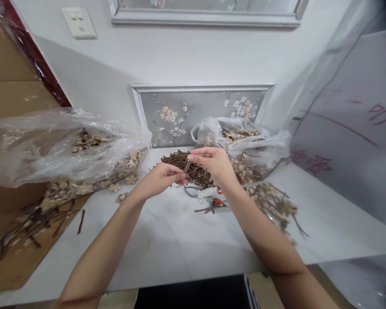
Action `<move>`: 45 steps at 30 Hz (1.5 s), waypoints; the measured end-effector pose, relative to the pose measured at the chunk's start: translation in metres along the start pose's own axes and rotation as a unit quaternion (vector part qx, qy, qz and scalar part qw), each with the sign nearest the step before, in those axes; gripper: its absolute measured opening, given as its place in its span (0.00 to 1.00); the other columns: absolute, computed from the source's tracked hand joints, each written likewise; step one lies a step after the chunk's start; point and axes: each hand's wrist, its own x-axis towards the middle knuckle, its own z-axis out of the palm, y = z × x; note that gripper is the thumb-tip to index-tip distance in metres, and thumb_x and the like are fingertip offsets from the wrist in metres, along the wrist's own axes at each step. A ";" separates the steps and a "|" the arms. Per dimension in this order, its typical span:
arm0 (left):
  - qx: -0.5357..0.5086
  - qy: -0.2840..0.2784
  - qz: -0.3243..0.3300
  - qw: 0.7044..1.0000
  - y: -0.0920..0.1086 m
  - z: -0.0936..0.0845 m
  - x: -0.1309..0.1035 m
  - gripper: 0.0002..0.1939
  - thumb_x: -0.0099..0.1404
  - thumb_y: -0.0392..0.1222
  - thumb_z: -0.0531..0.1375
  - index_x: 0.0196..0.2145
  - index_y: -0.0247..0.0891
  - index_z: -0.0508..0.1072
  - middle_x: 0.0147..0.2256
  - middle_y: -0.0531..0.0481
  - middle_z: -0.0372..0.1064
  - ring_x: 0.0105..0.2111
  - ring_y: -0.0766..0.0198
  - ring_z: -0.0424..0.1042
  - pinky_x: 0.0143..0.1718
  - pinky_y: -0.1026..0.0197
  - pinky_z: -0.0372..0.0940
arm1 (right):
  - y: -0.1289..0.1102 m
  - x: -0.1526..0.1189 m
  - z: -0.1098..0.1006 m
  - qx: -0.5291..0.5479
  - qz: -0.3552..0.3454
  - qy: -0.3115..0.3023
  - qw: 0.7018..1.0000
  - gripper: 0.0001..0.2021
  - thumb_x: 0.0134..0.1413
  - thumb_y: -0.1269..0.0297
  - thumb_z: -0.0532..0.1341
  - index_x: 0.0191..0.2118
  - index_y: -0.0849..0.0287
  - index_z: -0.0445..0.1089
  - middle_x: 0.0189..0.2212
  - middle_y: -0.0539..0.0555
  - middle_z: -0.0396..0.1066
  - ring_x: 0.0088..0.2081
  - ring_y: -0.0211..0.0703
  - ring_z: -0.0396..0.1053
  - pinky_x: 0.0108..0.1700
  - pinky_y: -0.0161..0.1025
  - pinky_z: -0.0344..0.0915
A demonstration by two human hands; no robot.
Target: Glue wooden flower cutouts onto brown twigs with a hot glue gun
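Thin brown stick pieces (187,165) are pinched between my two hands over the middle of the table. My left hand (167,177) closes its thumb and fingers on the lower end. The thumb and forefinger of my right hand (212,161) grip the upper end. Just behind and below them lies a heap of short brown sticks (175,159), partly covered by my hands. Near my right wrist rests a white tool (209,193) with red and orange parts; my forearm hides some of it. Its exact kind is unclear.
A clear bag (51,146) with cream, flower-like pieces spills at the left, beside dark twigs (28,223) on cardboard (16,270). Another plastic bag (263,143) stands at the back right. Loose pale pieces (273,204) lie right of my forearm. A framed wall panel (206,107) rises behind.
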 end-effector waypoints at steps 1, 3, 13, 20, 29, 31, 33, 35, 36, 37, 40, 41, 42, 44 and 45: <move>0.011 0.009 -0.004 1.000 0.001 0.000 0.000 0.15 0.63 0.52 0.61 0.32 0.37 0.81 0.32 0.46 0.79 0.36 0.56 0.77 0.40 0.59 0.69 | -0.001 0.000 -0.001 -0.004 0.003 0.001 1.000 0.14 0.38 0.60 0.74 0.34 0.59 0.79 0.30 0.54 0.79 0.34 0.44 0.75 0.39 0.40 0.69; 0.030 0.029 -0.013 0.999 0.003 -0.001 -0.001 0.15 0.61 0.52 0.62 0.31 0.37 0.81 0.31 0.46 0.79 0.35 0.55 0.77 0.38 0.59 0.68 | -0.003 -0.001 -0.002 -0.014 0.008 0.003 1.000 0.14 0.37 0.60 0.74 0.33 0.60 0.79 0.29 0.54 0.79 0.33 0.44 0.75 0.39 0.40 0.69; -0.028 0.094 -0.027 0.995 0.007 0.005 -0.003 0.21 0.57 0.51 0.66 0.44 0.35 0.77 0.38 0.43 0.79 0.37 0.55 0.77 0.37 0.58 0.69 | -0.015 -0.005 -0.007 -0.105 -0.011 0.000 0.994 0.13 0.40 0.59 0.73 0.34 0.60 0.80 0.29 0.55 0.79 0.33 0.46 0.75 0.39 0.41 0.68; -0.133 0.139 0.035 0.981 -0.001 0.014 0.006 0.20 0.52 0.49 0.71 0.38 0.34 0.76 0.36 0.44 0.77 0.35 0.58 0.75 0.36 0.60 0.68 | -0.008 -0.005 -0.001 -0.088 -0.005 -0.047 0.995 0.13 0.40 0.59 0.73 0.32 0.60 0.80 0.29 0.55 0.79 0.33 0.46 0.76 0.38 0.40 0.68; -0.125 0.105 0.008 0.987 0.001 0.009 0.002 0.21 0.52 0.44 0.71 0.42 0.35 0.73 0.31 0.47 0.79 0.34 0.57 0.77 0.36 0.59 0.68 | -0.012 -0.009 0.000 -0.091 0.022 -0.090 0.992 0.13 0.40 0.58 0.73 0.32 0.60 0.80 0.26 0.55 0.79 0.29 0.45 0.74 0.33 0.38 0.67; -0.113 0.098 0.001 0.989 0.001 0.008 0.002 0.21 0.52 0.44 0.70 0.43 0.36 0.73 0.30 0.48 0.79 0.32 0.57 0.77 0.35 0.59 0.68 | -0.014 -0.010 0.000 -0.097 0.028 -0.089 0.991 0.12 0.38 0.59 0.73 0.31 0.60 0.80 0.24 0.54 0.78 0.28 0.44 0.74 0.31 0.38 0.66; -0.102 0.100 -0.002 0.990 0.001 0.007 0.002 0.21 0.52 0.43 0.70 0.43 0.36 0.73 0.29 0.49 0.78 0.29 0.59 0.77 0.33 0.59 0.68 | -0.016 -0.010 -0.001 -0.103 0.036 -0.088 0.990 0.12 0.36 0.59 0.74 0.29 0.60 0.80 0.23 0.53 0.78 0.26 0.43 0.73 0.30 0.37 0.66; -0.083 0.108 -0.005 0.991 0.002 0.005 0.001 0.20 0.52 0.43 0.70 0.42 0.36 0.74 0.28 0.49 0.78 0.27 0.60 0.75 0.32 0.60 0.68 | -0.018 -0.010 -0.001 -0.110 0.043 -0.092 0.989 0.13 0.33 0.59 0.75 0.28 0.60 0.80 0.22 0.53 0.77 0.25 0.43 0.72 0.29 0.37 0.66; -0.071 0.111 -0.006 0.991 0.002 0.004 0.000 0.20 0.52 0.44 0.70 0.41 0.35 0.74 0.28 0.49 0.78 0.27 0.60 0.75 0.31 0.60 0.68 | -0.020 -0.010 -0.001 -0.114 0.045 -0.092 0.988 0.13 0.32 0.59 0.75 0.28 0.60 0.80 0.22 0.53 0.77 0.25 0.42 0.72 0.28 0.37 0.65; -0.060 0.113 -0.006 0.992 0.003 0.004 -0.001 0.19 0.52 0.44 0.70 0.41 0.36 0.74 0.28 0.48 0.78 0.27 0.60 0.75 0.31 0.60 0.68 | -0.021 -0.011 -0.002 -0.120 0.046 -0.092 0.987 0.13 0.32 0.59 0.75 0.28 0.60 0.80 0.21 0.53 0.77 0.25 0.42 0.72 0.28 0.37 0.65; -0.037 0.107 -0.004 0.994 0.005 0.001 -0.004 0.18 0.55 0.44 0.68 0.43 0.37 0.75 0.29 0.47 0.78 0.30 0.58 0.76 0.32 0.60 0.68 | -0.023 -0.012 -0.002 -0.139 0.045 -0.092 0.985 0.13 0.34 0.59 0.75 0.28 0.60 0.80 0.21 0.53 0.77 0.24 0.41 0.71 0.27 0.36 0.64; -0.031 0.105 -0.003 0.994 0.006 0.001 -0.006 0.18 0.56 0.44 0.68 0.44 0.37 0.75 0.30 0.47 0.78 0.31 0.58 0.77 0.32 0.60 0.68 | -0.023 -0.012 -0.002 -0.142 0.044 -0.092 0.985 0.12 0.34 0.59 0.75 0.28 0.60 0.80 0.22 0.53 0.77 0.24 0.41 0.71 0.27 0.36 0.64; -0.024 0.104 -0.003 0.994 0.007 0.001 -0.007 0.18 0.57 0.44 0.67 0.44 0.37 0.75 0.30 0.47 0.78 0.31 0.58 0.77 0.32 0.60 0.68 | -0.023 -0.012 -0.002 -0.142 0.041 -0.091 0.985 0.13 0.35 0.59 0.75 0.28 0.60 0.80 0.22 0.54 0.77 0.25 0.42 0.72 0.28 0.36 0.64; -0.015 0.108 -0.001 0.994 0.009 0.001 -0.008 0.18 0.57 0.44 0.67 0.44 0.38 0.75 0.31 0.48 0.78 0.32 0.58 0.77 0.32 0.61 0.68 | -0.020 -0.011 -0.002 -0.129 0.028 -0.081 0.988 0.13 0.36 0.59 0.74 0.30 0.60 0.81 0.24 0.54 0.78 0.27 0.43 0.73 0.30 0.37 0.65; -0.014 0.112 0.001 0.994 0.010 0.000 -0.008 0.18 0.57 0.45 0.67 0.44 0.38 0.75 0.30 0.48 0.78 0.32 0.58 0.77 0.32 0.61 0.68 | -0.018 -0.010 -0.001 -0.119 0.020 -0.078 0.990 0.13 0.37 0.59 0.74 0.31 0.60 0.81 0.25 0.54 0.79 0.28 0.43 0.73 0.30 0.37 0.66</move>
